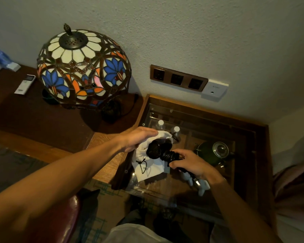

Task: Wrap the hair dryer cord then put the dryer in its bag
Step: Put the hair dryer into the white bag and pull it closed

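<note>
A person's right hand (191,162) grips the handle of a black hair dryer (155,149), its cord (170,156) coiled around that handle, while the left hand (139,137) closes on the upper rim of a white drawstring bag (147,165) and holds its mouth open. The dryer's head sits inside the bag's opening, above the left edge of a glass-topped table (244,127). Beneath the glass stand a dark green kettle (212,152) and two capped bottles (175,131). A stained-glass lamp (82,67) stands on the adjoining desk (33,116), beside a white remote (24,84).

Dryer (154,149) head inside white bag (147,170)
</note>
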